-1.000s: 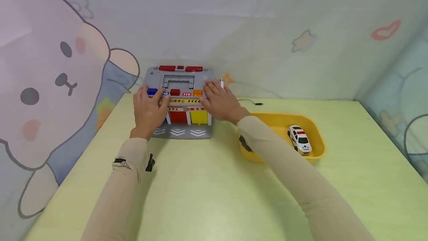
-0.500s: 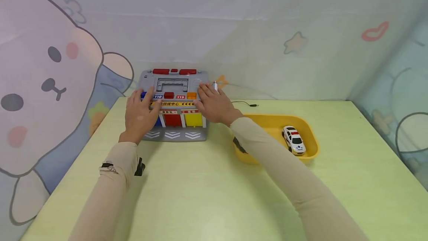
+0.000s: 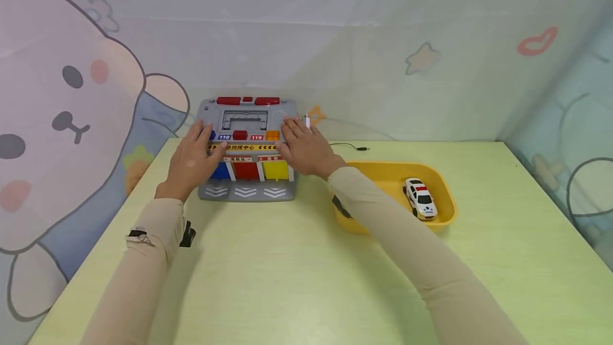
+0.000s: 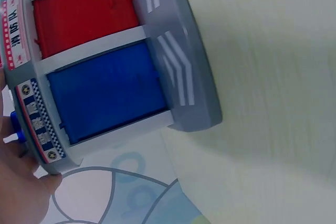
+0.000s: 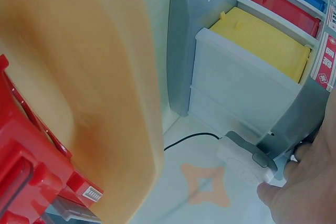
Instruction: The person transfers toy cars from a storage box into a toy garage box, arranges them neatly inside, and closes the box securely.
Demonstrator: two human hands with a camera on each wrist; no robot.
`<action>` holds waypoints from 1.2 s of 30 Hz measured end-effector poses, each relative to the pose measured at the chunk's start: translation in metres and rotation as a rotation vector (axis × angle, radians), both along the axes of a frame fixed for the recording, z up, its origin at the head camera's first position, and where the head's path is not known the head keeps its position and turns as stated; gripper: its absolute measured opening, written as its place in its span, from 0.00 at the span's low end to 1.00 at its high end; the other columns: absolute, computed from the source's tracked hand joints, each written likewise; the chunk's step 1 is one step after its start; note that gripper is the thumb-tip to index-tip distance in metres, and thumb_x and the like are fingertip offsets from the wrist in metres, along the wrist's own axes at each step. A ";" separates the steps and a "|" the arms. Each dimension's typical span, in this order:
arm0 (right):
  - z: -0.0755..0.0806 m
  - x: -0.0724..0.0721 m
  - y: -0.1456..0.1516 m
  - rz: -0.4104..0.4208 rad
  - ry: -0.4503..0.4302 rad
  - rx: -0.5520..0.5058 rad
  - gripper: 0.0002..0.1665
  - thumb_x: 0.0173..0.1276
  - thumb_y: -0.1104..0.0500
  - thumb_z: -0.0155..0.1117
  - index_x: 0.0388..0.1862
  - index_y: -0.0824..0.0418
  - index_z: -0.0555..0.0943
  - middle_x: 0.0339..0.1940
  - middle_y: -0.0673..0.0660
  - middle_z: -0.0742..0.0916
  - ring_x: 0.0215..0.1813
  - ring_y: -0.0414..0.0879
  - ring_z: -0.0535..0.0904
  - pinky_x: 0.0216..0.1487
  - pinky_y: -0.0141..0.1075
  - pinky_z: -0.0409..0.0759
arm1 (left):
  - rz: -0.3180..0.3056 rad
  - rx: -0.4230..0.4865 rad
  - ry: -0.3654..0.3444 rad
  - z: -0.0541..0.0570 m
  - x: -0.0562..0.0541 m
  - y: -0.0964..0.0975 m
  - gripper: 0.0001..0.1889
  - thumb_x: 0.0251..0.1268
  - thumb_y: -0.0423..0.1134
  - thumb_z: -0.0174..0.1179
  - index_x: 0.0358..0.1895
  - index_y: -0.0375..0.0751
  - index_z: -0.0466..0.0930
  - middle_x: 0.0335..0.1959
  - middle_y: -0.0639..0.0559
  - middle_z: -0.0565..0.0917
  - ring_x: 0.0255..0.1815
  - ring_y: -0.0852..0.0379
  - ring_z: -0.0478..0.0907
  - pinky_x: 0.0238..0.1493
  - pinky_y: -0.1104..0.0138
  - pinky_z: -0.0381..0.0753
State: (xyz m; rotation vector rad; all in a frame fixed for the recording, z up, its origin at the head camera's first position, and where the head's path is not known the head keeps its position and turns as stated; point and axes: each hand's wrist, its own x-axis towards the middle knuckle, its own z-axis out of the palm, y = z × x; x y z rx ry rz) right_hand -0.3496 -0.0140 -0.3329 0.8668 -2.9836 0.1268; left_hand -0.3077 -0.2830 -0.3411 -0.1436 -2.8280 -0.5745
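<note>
A grey toy garage point(image 3: 246, 147) stands at the back of the table, with a blue point(image 4: 107, 93), a red point(image 3: 246, 171) and a yellow door point(image 5: 262, 40), all down. Coloured buttons line the front of its roof, behind a folded-down handle. My left hand point(image 3: 189, 161) lies at the roof's left front corner, fingers extended, partly covering the blue button. On the roof's right end rests my right hand point(image 3: 308, 148), its fingers straight and the palm over the edge. Beside that hand, a white and grey piece point(image 5: 244, 156) with a black cord juts from the garage's side.
To the right of the garage is a yellow tray point(image 3: 447, 190) under my right forearm. It holds a white police car point(image 3: 421, 198) and a red toy vehicle point(image 5: 37, 156). A thin cable end point(image 3: 361, 148) lies behind the tray. A printed cloth backs the table.
My left hand has slid left and outward along the roof, uncovering more of the lettering and the blue door. The right hand stays in place on the roof. The head view has shifted slightly.
</note>
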 end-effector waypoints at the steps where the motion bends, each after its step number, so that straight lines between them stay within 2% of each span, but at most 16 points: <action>1: 0.000 0.000 0.000 0.001 0.000 -0.002 0.39 0.82 0.39 0.25 0.83 0.57 0.44 0.85 0.53 0.48 0.86 0.50 0.39 0.84 0.51 0.41 | -0.021 0.004 -0.007 0.001 0.000 -0.002 0.38 0.77 0.53 0.48 0.79 0.33 0.49 0.82 0.36 0.47 0.82 0.35 0.46 0.78 0.41 0.51; 6: 0.000 0.000 -0.001 0.003 -0.003 -0.006 0.40 0.81 0.39 0.24 0.83 0.57 0.43 0.85 0.53 0.47 0.86 0.50 0.39 0.84 0.51 0.40 | -0.114 0.020 -0.062 0.005 -0.001 -0.009 0.38 0.79 0.49 0.47 0.79 0.30 0.43 0.83 0.37 0.40 0.83 0.37 0.38 0.80 0.43 0.45; 13: 0.000 0.000 -0.002 -0.008 -0.001 0.009 0.40 0.81 0.38 0.24 0.83 0.56 0.43 0.85 0.53 0.47 0.86 0.50 0.39 0.83 0.52 0.39 | -0.164 0.003 -0.128 0.014 0.000 -0.011 0.36 0.81 0.45 0.42 0.79 0.28 0.39 0.83 0.35 0.37 0.83 0.37 0.32 0.81 0.43 0.39; 20: 0.000 0.001 -0.002 -0.009 -0.008 0.013 0.40 0.81 0.38 0.23 0.83 0.56 0.42 0.85 0.52 0.46 0.86 0.49 0.38 0.83 0.52 0.38 | -0.180 -0.033 -0.171 0.018 0.000 -0.011 0.35 0.81 0.42 0.41 0.79 0.27 0.39 0.82 0.33 0.38 0.83 0.36 0.32 0.81 0.43 0.38; 26: 0.002 0.002 0.001 -0.013 -0.008 0.005 0.40 0.81 0.38 0.23 0.83 0.56 0.42 0.85 0.53 0.46 0.86 0.50 0.38 0.83 0.52 0.38 | -0.188 -0.080 -0.162 0.020 0.000 -0.009 0.34 0.82 0.42 0.39 0.79 0.27 0.39 0.82 0.32 0.38 0.83 0.35 0.30 0.80 0.42 0.35; 36: 0.001 0.004 0.002 -0.023 -0.003 0.011 0.40 0.81 0.38 0.23 0.84 0.56 0.42 0.86 0.52 0.46 0.86 0.50 0.37 0.83 0.52 0.37 | -0.180 -0.122 -0.145 0.020 0.001 -0.008 0.33 0.82 0.42 0.38 0.79 0.27 0.42 0.82 0.31 0.41 0.83 0.36 0.34 0.80 0.42 0.35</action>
